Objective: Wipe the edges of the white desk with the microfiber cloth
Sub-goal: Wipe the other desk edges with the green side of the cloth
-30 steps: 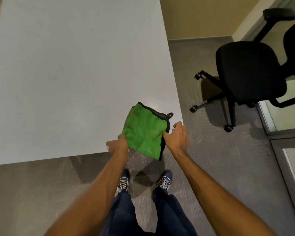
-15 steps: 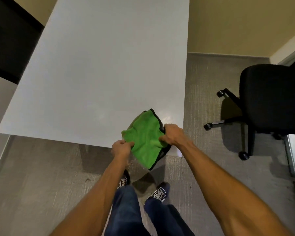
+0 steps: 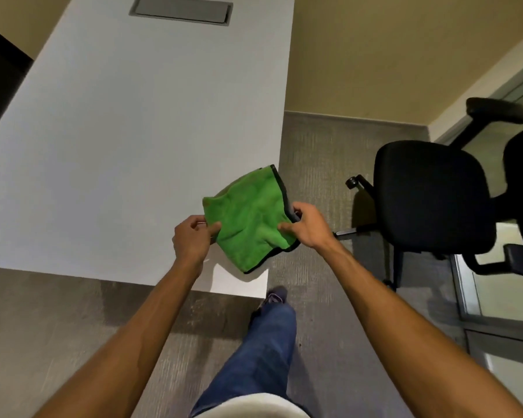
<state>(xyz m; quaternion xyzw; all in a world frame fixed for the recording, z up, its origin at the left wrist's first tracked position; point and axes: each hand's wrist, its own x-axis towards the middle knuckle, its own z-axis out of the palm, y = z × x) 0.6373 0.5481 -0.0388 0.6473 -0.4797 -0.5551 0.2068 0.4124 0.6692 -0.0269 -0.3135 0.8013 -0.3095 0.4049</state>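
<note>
A green microfiber cloth [image 3: 248,217] with a dark border is held spread between both hands above the near right corner of the white desk [image 3: 139,140]. My left hand [image 3: 192,238] pinches its left edge with thumb and fingers. My right hand [image 3: 307,226] grips its right edge, thumb on top. The cloth's lower corner hangs just over the desk's corner. The desk's right edge runs up past the cloth.
A black office chair [image 3: 435,194] on casters stands on the grey carpet to the right of the desk. A grey cable hatch [image 3: 180,10] sits in the desk's far end. A glass partition [image 3: 501,291] is at the far right. My leg [image 3: 263,351] stands below the corner.
The cloth has been lifted and spread wider between the hands. The view has shifted, so the desk's right edge and the chair sit closer to the middle.
</note>
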